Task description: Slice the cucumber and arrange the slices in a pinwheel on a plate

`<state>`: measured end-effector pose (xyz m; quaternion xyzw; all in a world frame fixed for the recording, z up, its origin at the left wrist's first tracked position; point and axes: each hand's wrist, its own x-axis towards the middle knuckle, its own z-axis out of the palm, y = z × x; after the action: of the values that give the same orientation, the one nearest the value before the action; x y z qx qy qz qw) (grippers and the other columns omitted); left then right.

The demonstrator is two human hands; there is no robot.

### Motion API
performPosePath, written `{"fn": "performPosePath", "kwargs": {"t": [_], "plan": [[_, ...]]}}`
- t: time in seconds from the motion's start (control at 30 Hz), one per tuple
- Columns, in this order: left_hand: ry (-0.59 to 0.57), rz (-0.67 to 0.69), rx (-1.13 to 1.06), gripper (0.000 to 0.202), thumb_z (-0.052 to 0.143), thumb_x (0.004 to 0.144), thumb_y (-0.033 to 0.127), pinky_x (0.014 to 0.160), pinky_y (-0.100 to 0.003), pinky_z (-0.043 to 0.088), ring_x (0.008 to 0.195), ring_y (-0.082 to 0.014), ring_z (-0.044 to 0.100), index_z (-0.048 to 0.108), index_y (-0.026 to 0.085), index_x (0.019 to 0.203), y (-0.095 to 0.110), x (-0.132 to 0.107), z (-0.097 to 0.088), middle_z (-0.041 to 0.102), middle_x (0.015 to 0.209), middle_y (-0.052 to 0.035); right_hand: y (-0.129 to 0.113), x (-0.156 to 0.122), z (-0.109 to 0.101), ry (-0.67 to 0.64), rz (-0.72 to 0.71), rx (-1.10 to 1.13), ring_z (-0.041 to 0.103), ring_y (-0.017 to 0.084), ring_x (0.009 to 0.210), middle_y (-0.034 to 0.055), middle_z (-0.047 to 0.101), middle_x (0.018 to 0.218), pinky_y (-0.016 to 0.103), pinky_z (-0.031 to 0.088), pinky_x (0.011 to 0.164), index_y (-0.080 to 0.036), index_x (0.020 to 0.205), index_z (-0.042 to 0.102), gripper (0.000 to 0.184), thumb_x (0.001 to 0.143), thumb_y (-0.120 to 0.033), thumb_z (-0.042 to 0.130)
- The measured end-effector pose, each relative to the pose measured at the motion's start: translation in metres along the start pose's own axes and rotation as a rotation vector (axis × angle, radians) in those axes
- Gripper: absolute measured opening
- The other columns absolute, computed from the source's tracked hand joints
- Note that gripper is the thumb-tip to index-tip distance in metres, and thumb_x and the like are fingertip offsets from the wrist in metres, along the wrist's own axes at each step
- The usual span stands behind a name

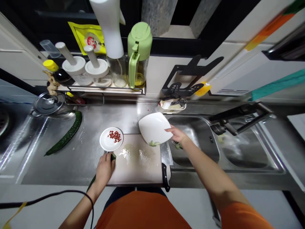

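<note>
My right hand (178, 135) grips the edge of a white square plate (153, 128), tilted up over the right end of the cutting board (138, 160); a few cucumber slices (154, 143) sit at its lower rim. My left hand (105, 168) is closed on a green cucumber piece (112, 156) at the board's left edge. A small white dish with chopped red chili (111, 138) stands just above that hand. A knife (165, 173) lies along the board's right edge, black handle toward me.
A whole cucumber (66, 135) lies on the steel counter at left, near a pot lid (49, 103). A rack (105, 90) with oil bottle and seasoning jars lines the back. A double sink (197, 143) with faucet (238, 117) is at right.
</note>
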<state>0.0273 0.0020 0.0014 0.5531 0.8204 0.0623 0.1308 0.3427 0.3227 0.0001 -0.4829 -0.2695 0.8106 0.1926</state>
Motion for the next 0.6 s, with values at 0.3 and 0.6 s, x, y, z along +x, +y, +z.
{"fn": "performPosePath", "kwargs": {"t": [0.3,0.6], "plan": [[0.02,-0.033,-0.056,0.036,0.05,0.084,0.023,0.092,-0.04,0.046,0.102,-0.0257,0.054,0.05,0.016,0.119,0.001,-0.001,-0.001,0.057,0.11,-0.0118,0.032,0.058,0.041,0.157,-0.021,0.15,0.069,0.021,0.077,-0.0027,0.071,0.08,0.046,0.057,0.075,-0.025,0.108,0.055,0.055,0.06,0.001,0.059],[0.053,-0.188,-0.877,0.049,0.067,0.075,0.033,0.085,-0.042,0.051,0.092,-0.0239,0.062,0.05,0.017,0.118,0.072,0.043,-0.005,0.062,0.103,-0.0116,0.04,0.06,0.055,0.132,-0.046,0.196,0.069,0.021,0.081,-0.0016,0.072,0.088,0.046,0.056,0.079,-0.026,0.111,0.054,0.059,0.059,0.001,0.06]]}}
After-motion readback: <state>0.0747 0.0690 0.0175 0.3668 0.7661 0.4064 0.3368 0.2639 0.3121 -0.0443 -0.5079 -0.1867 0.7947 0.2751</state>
